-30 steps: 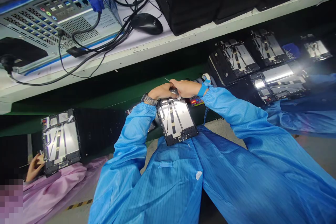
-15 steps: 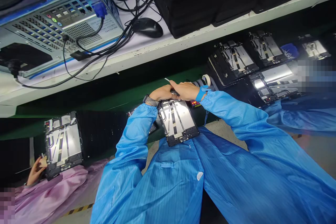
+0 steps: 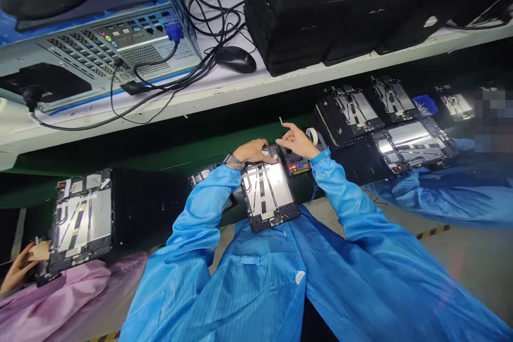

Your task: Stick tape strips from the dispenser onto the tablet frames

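Two hands on it right now: left hand (image 3: 252, 152) curled down on the top edge of an open tablet frame (image 3: 267, 196), can't tell if it's pinching anything, right hand (image 3: 294, 141) open just past that edge, holding nothing.

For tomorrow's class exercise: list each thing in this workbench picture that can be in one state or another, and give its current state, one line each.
Left hand: curled, resting at the tablet housing's top edge
Right hand: open, fingers spread, empty
Tablet housing: open, inner foil and strips exposed
Digital meter: lit, red digits showing
Tape roll: standing on edge
VGA plug: plugged into computer case
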The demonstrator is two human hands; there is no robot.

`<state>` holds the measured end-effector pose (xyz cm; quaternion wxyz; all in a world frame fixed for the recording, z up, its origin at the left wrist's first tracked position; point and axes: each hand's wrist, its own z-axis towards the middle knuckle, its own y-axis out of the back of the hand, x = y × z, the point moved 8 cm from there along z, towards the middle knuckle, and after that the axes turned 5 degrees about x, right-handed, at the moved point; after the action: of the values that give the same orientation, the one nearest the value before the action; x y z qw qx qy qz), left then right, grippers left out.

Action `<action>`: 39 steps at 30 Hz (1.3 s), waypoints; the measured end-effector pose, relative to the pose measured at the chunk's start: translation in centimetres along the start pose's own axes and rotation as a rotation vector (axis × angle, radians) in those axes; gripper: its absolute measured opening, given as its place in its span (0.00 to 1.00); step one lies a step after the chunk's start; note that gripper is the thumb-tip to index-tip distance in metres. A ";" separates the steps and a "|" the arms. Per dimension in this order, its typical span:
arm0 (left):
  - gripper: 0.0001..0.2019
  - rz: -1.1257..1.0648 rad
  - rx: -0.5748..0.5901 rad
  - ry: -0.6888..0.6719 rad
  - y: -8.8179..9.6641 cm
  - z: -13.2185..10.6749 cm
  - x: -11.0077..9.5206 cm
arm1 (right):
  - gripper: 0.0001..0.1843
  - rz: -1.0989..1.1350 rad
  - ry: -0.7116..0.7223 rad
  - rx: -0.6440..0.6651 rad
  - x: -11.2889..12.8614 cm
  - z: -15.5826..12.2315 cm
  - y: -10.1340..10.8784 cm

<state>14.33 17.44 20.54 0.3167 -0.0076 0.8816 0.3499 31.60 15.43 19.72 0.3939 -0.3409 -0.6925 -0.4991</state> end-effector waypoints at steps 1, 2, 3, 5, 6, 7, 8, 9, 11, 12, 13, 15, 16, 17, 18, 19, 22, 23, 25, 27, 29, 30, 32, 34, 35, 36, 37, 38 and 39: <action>0.40 0.007 -0.001 0.011 -0.1 0.1 -0.1 | 0.42 0.039 0.006 -0.055 0.0 -0.5 0.3; 0.41 0.023 0.000 0.021 -0.1 0.2 -0.1 | 0.40 0.062 0.017 -0.091 0.1 -1.0 0.4; 0.42 0.044 -0.006 0.030 0.1 -0.1 -0.1 | 0.40 0.068 0.036 -0.108 0.5 -1.5 0.5; 0.44 0.058 -0.041 0.000 1.0 -1.4 -0.2 | 0.40 0.038 0.091 -0.108 1.7 -2.5 0.1; 0.45 0.034 -0.062 -0.047 1.6 -2.5 -0.2 | 0.40 0.009 0.120 -0.104 2.6 -3.1 -0.2; 0.43 -0.012 -0.083 -0.107 2.2 -3.9 -0.2 | 0.40 -0.025 0.147 -0.093 3.5 -3.6 -0.8; 0.40 -0.075 -0.109 -0.168 2.8 -5.7 0.0 | 0.39 -0.060 0.175 -0.069 4.6 -4.1 -1.6; 0.36 -0.144 -0.145 -0.216 3.4 -7.5 0.5 | 0.40 -0.092 0.203 -0.026 5.7 -4.5 -2.7; 0.29 -0.269 -0.279 -0.220 4.2 -11.3 2.6 | 0.42 -0.152 0.249 0.104 7.7 -5.1 -5.6; 0.26 -0.325 -0.369 -0.180 4.3 -13.0 4.2 | 0.44 -0.184 0.266 0.172 8.5 -5.2 -7.2; 0.24 -0.381 -0.455 -0.129 4.0 -14.5 5.9 | 0.44 -0.218 0.279 0.227 9.2 -5.3 -8.6; 0.22 -0.493 -0.580 -0.041 2.4 -16.6 8.8 | 0.43 -0.275 0.302 0.288 10.0 -5.0 -10.8; 0.21 -0.548 -0.619 -0.015 1.2 -17.0 9.8 | 0.41 -0.288 0.316 0.299 10.3 -4.7 -11.5; 0.20 -0.600 -0.646 -0.003 0.0 -17.2 10.5 | 0.39 -0.286 0.330 0.306 10.4 -4.3 -11.9; 0.20 -0.645 -0.668 0.000 -1.2 -17.0 10.8 | 0.38 -0.273 0.341 0.311 10.6 -3.9 -12.2; 0.20 -0.682 -0.688 -0.001 -2.3 -16.6 11.0 | 0.38 -0.255 0.347 0.315 10.7 -3.4 -12.3; 0.23 -0.746 -0.727 0.007 -4.8 -14.8 10.4 | 0.41 -0.239 0.341 0.344 11.0 -2.1 -12.3; 0.24 -0.758 -0.736 0.018 -5.3 -14.1 10.2 | 0.42 -0.252 0.335 0.361 11.1 -1.8 -12.3; 0.25 -0.792 -0.740 0.032 -6.1 -12.9 9.8 | 0.44 -0.290 0.325 0.396 11.4 -1.4 -12.4; 0.25 -0.832 -0.736 0.029 -6.5 -12.0 9.6 | 0.46 -0.331 0.331 0.396 11.8 -1.2 -12.4; 0.24 -0.857 -0.729 0.015 -6.7 -11.6 9.6 | 0.47 -0.352 0.375 0.365 12.3 -1.1 -12.3; 0.24 -0.861 -0.728 0.010 -6.7 -11.5 9.6 | 0.47 -0.351 0.406 0.357 12.6 -1.2 -12.3; 0.24 -0.865 -0.732 0.004 -6.7 -11.6 9.7 | 0.46 -0.333 0.450 0.384 12.7 -1.2 -12.7; 0.24 -0.877 -0.737 0.003 -6.7 -11.6 9.7 | 0.44 -0.315 0.445 0.432 12.2 -1.1 -13.2; 0.24 -0.886 -0.742 0.005 -6.7 -11.6 9.7 | 0.43 -0.311 0.432 0.447 11.9 -0.9 -13.4; 0.24 -0.897 -0.746 0.007 -6.7 -11.5 9.8 | 0.42 -0.309 0.422 0.450 11.6 -0.8 -13.5; 0.24 -0.909 -0.748 0.011 -6.8 -11.4 9.8 | 0.42 -0.308 0.422 0.442 11.5 -0.7 -13.5; 0.24 -0.919 -0.750 0.016 -6.9 -11.3 9.8 | 0.42 -0.309 0.435 0.429 11.5 -0.6 -13.4; 0.24 -0.925 -0.752 0.022 -7.0 -11.2 9.9 | 0.42 -0.313 0.455 0.416 11.7 -0.6 -13.3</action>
<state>1.90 7.27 16.92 0.4027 -0.5061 0.6055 0.4637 14.90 12.24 24.55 0.5179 -0.0227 -0.7178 -0.4648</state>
